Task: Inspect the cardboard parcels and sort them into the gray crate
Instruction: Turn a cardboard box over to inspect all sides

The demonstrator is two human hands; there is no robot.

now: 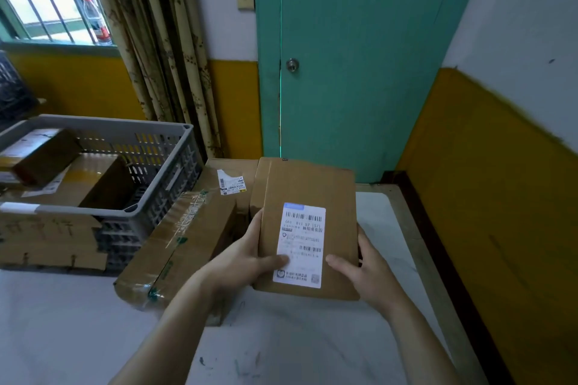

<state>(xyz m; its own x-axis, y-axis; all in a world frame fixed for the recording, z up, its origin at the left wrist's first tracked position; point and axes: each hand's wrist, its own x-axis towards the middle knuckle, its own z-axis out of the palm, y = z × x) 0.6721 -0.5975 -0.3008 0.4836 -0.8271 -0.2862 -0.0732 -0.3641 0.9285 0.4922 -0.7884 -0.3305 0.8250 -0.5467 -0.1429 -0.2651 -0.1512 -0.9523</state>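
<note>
I hold a flat cardboard parcel with a white shipping label above the table, label side up. My left hand grips its left edge, thumb lying on the label. My right hand grips its right edge, thumb on the top face. The gray crate stands to the left on the table and holds several cardboard parcels. A taped parcel lies just left of my left hand, and another labelled parcel sits behind it, next to the crate.
The white table reaches the yellow-and-white wall on the right. A teal door stands behind the table. A flattened cardboard piece leans against the crate's front. Curtains and a window with a bottle are at back left.
</note>
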